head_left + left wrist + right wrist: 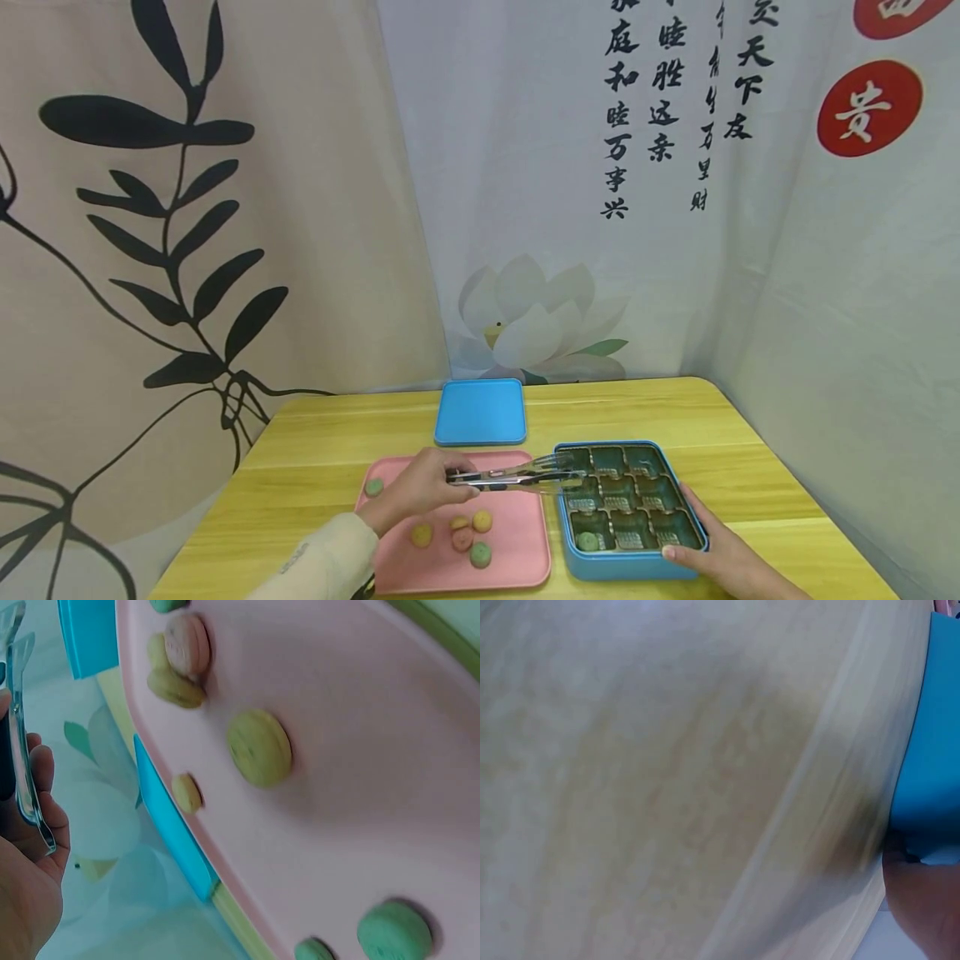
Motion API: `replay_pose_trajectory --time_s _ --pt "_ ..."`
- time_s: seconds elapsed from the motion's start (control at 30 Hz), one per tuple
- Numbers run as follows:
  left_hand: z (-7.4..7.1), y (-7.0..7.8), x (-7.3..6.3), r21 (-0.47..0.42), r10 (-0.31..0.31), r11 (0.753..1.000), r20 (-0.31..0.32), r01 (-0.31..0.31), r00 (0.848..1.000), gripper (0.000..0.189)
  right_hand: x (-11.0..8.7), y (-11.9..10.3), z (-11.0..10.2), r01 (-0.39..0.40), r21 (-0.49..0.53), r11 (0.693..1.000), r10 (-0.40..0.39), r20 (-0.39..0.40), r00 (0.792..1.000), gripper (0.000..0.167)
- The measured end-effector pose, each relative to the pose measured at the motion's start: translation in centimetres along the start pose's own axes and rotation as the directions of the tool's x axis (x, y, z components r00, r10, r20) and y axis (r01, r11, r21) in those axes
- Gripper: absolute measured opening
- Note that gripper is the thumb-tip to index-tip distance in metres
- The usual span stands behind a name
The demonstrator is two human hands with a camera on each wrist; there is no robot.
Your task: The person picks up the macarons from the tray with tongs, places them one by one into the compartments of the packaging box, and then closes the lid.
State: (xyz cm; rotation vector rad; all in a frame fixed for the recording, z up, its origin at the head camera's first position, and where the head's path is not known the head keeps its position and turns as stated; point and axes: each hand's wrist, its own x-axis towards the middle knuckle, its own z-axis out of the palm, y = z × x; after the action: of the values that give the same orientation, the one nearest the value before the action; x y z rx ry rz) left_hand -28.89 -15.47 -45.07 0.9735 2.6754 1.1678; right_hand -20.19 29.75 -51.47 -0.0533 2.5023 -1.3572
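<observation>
My left hand (435, 482) grips a pair of metal tongs (517, 479) above the pink tray (521, 575). Their clear tips reach right over the left rim of a blue box (622, 569), with nothing visible between them. Inside the box is a divided insert; its front-left compartment contains a green macaron (587, 542). My right hand (716, 546) holds the box at its front-right corner, thumb on the rim and fingers along the side. Several macarons lie on the tray, among them a pink one (462, 540), a yellow one (422, 534) and a green one (481, 555).
Behind the tray, a flat blue lid (481, 412) lies on the yellow wood-grain table (322, 450). Another green macaron (374, 487) sits near the tray's left edge. A printed cloth (337, 208) hangs behind the table and along its sides.
</observation>
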Motion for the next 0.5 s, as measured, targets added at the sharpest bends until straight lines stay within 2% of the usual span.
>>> replay_pose_trajectory --time_s 0.17,0.5 --pt "-1.3 -0.8 -0.6 0.035 0.012 0.999 -0.047 -0.010 0.999 0.012 0.0 0.0 0.0 -0.005 0.016 1.000 0.005 0.007 1.000 0.101" --pt "-3.9 -3.3 -2.4 0.022 -0.061 0.998 -0.120 0.064 0.991 0.015 0.1 0.1 0.0 -0.017 0.000 1.000 0.017 0.005 1.000 0.102"
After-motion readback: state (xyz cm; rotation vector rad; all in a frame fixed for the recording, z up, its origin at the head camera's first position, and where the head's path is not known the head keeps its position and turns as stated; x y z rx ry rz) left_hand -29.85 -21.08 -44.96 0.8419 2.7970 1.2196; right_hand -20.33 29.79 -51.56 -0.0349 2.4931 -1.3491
